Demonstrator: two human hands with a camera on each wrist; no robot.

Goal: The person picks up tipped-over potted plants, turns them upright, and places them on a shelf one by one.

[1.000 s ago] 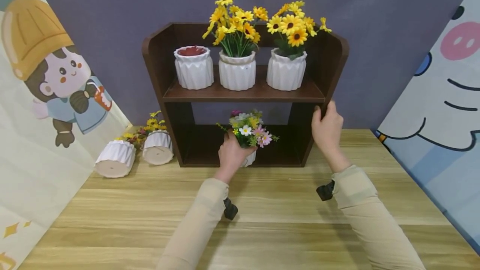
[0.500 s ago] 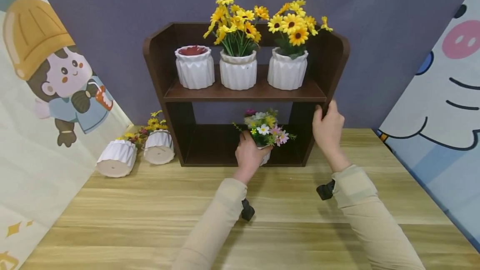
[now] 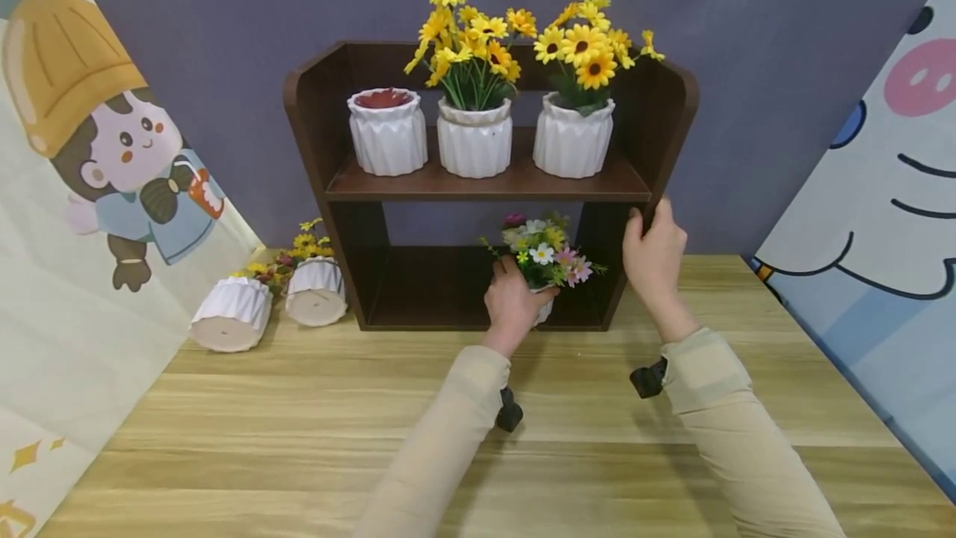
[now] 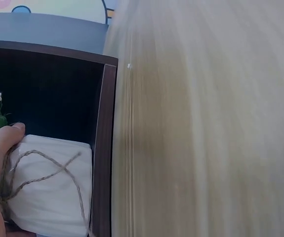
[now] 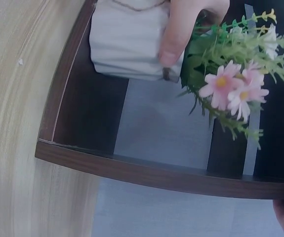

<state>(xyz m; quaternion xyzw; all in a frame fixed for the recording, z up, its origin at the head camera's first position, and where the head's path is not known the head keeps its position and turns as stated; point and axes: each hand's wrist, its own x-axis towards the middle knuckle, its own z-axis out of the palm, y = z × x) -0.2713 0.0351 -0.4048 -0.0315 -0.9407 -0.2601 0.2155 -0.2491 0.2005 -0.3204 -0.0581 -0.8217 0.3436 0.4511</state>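
Observation:
My left hand (image 3: pixel 511 301) grips a white flowerpot (image 4: pixel 58 182) by its upper part, thumb across the rim. Twine is tied round the pot, and pink, white and yellow artificial flowers (image 3: pixel 548 256) stand up out of it. The pot is on the lower level of a dark brown two-tier shelf (image 3: pixel 418 326), in its right half, near the front edge. My right hand (image 3: pixel 655 260) holds the shelf's right side panel, thumb on the front edge; its other fingers are partly hidden behind the panel.
On the upper tier stand a white pot with a reddish inside (image 3: pixel 388 135) and two pots of yellow flowers, a middle pot (image 3: pixel 475 144) and a right pot (image 3: pixel 573 139). Two flowerpots lie tipped left of the shelf, an outer pot (image 3: pixel 231 314) and an inner pot (image 3: pixel 316 293).
My left hand has slid the flowerpot to the right along the lower tier, from the middle toward the right panel. My right hand stays on the panel.

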